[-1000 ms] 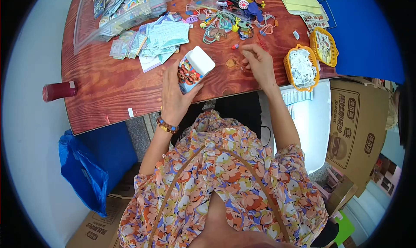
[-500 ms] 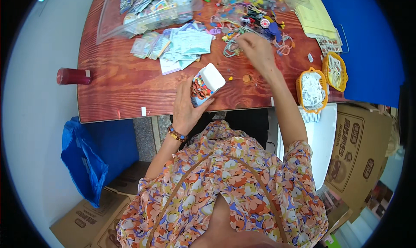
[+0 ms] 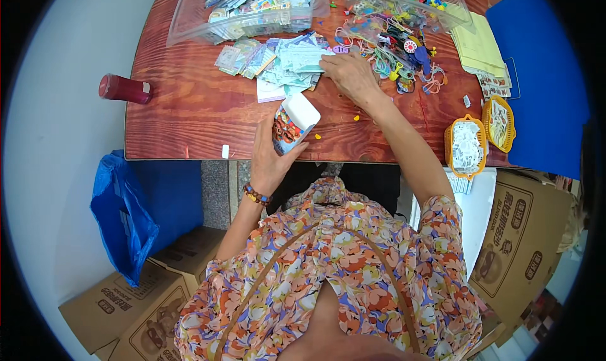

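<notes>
My left hand (image 3: 270, 147) is wrapped round a small printed carton (image 3: 288, 130), its white flap (image 3: 302, 110) standing up at the top. The carton is tilted above the front part of the table, and its inside cannot be seen. Further off, my right hand (image 3: 352, 77) is at the right edge of a loose pile of pale blue packets (image 3: 297, 61). Its fingers are bent and close together at the packets; whatever is between the fingertips is hidden. Just beyond that hand lies a heap of colourful trinkets and cords (image 3: 394, 52).
Two clear plastic bins, one of cards (image 3: 252, 26) and one of small toys (image 3: 410, 1), stand at the back. Two yellow baskets (image 3: 466, 171) (image 3: 508, 143) hold small paper packets at right. A red bottle (image 3: 125, 89) lies left, a blue bag (image 3: 123, 216) below it.
My right hand has moved left, from the trinket heap to the edge of the pale blue packets. My left hand still holds the carton. The whole view has shifted slightly.
</notes>
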The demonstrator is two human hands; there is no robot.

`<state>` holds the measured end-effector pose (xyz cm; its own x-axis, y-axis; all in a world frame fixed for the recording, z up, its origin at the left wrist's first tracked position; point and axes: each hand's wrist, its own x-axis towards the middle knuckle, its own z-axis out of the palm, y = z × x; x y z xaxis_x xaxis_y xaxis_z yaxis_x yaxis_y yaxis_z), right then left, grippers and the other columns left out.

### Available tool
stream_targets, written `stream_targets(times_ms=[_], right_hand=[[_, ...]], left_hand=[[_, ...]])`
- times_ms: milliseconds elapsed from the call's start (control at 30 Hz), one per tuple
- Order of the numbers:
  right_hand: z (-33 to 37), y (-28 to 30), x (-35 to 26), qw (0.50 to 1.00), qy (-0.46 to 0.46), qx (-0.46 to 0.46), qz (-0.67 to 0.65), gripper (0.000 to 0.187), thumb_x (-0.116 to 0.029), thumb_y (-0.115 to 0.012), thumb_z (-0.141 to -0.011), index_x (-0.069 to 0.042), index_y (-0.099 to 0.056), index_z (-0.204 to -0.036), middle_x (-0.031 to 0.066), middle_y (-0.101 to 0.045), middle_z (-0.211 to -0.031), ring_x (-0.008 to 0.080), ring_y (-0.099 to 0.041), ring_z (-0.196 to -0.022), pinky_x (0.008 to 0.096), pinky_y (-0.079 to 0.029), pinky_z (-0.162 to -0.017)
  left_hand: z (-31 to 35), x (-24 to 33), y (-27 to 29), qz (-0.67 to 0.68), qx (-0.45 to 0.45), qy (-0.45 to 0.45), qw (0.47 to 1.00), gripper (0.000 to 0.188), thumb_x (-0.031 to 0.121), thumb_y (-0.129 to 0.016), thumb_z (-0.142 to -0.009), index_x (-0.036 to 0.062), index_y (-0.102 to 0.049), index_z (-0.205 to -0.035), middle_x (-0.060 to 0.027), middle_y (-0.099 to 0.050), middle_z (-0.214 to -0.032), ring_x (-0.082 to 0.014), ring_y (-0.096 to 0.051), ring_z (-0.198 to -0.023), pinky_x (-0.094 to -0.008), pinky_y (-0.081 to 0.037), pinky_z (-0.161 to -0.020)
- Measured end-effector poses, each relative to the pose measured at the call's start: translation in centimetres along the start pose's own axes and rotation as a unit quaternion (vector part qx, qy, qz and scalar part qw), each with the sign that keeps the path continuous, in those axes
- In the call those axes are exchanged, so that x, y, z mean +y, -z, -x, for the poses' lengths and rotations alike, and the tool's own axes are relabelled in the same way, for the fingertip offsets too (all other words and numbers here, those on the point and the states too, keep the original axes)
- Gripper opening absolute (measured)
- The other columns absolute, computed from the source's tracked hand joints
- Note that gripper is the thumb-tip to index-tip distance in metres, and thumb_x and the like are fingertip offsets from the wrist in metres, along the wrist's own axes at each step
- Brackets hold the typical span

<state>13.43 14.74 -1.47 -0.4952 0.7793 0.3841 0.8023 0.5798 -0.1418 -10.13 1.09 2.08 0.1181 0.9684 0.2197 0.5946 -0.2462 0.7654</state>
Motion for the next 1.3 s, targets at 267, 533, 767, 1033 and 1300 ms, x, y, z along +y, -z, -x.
stream_targets(times_ms=[267, 533, 767, 1033, 1300], right_hand=[[-0.1, 1.1, -0.1, 0.997, 0.039, -0.036, 0.05, 0.016, -0.013, -0.06, -0.086, -0.01, -0.065, -0.101, 0.0028, -0.07, -0.1, 0.0226, -0.067, -0.087, 0.0403, -0.046, -0.079], [0.5, 3.5, 0.5, 0.961, -0.129, 0.167, -0.181, 0.014, -0.012, -0.06, -0.094, -0.007, -0.067, -0.104, 0.0021, -0.068, -0.081, 0.014, -0.068, -0.071, 0.0242, -0.049, -0.056], [2.2, 13.2, -3.0, 0.834, -0.237, 0.054, -0.495, 0.022, -0.008, -0.064, -0.094, -0.003, -0.066, -0.116, 0.0008, -0.068, -0.081, 0.0024, -0.057, -0.063, 0.0181, -0.044, -0.054], [3.3, 14.6, -3.3, 0.932, -0.176, 0.029, -0.316, 0.014, -0.006, -0.066, -0.091, 0.001, -0.07, -0.102, 0.0024, -0.067, -0.078, 0.007, -0.057, -0.063, 0.0232, -0.047, -0.057], [2.1, 15.6, -3.4, 0.922, -0.213, -0.15, -0.286, 0.017, -0.012, -0.063, -0.092, 0.001, -0.07, -0.102, 0.0103, -0.07, -0.077, 0.0126, -0.064, -0.062, 0.0269, -0.051, -0.058]], left_hand=[[-0.3, 0.3, -1.3, 0.012, -0.027, -0.017, 0.999, 0.089, 0.021, -0.087, -0.069, 0.0032, -0.039, -0.142, -0.0205, -0.055, -0.126, -0.0373, -0.056, -0.115, -0.044, -0.047, -0.094], [-0.8, -0.3, -1.5, -0.007, 0.013, -0.038, 0.999, 0.083, 0.021, -0.088, -0.068, 0.0028, -0.045, -0.136, -0.0196, -0.057, -0.119, -0.037, -0.058, -0.108, -0.0438, -0.048, -0.09], [-2.2, -0.1, -2.1, -0.05, 0.024, -0.077, 0.996, 0.081, 0.02, -0.087, -0.067, 0.0024, -0.046, -0.134, -0.0193, -0.058, -0.111, -0.0375, -0.058, -0.101, -0.0448, -0.048, -0.084], [-3.4, 1.6, -3.7, -0.025, 0.006, -0.124, 0.992, 0.085, 0.018, -0.088, -0.066, 0.0002, -0.043, -0.136, -0.0191, -0.056, -0.118, -0.0374, -0.056, -0.109, -0.0445, -0.048, -0.089], [-3.4, 2.5, -4.0, -0.068, -0.036, -0.16, 0.984, 0.096, 0.018, -0.086, -0.068, 0.0012, -0.034, -0.146, -0.0197, -0.052, -0.125, -0.0379, -0.054, -0.113, -0.0454, -0.048, -0.091]])
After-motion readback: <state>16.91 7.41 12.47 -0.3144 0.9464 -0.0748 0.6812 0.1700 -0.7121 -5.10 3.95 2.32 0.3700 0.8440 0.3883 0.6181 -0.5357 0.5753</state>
